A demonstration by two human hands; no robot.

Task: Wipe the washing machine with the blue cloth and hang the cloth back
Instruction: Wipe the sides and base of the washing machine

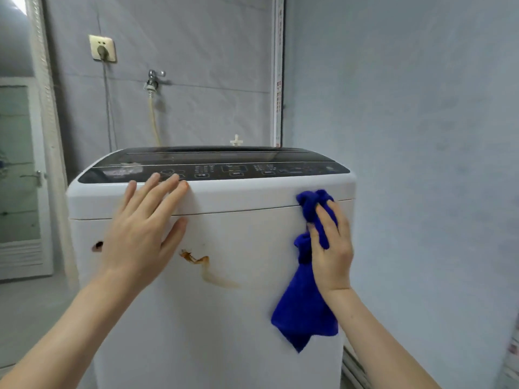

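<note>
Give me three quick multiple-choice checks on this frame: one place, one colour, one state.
1. Where is the blue cloth? A on the lid; B against the front of the washing machine, right edge; C on the floor.
2. The streak stain on the front is: A green; B brown; C blue.
3. The left hand is: A flat on the machine; B gripping the cloth; C out of view.
Answers: 1B, the right hand holds it there; 2B, orange-brown streak mid-front; 3A, fingers straight, palm on the front.

A deep blue cloth [304, 307] hangs against the white washing machine [224, 318], whose top panel [213, 167] is glossy black, with a rusty orange-brown stain [205, 266] streaking its front.
</note>
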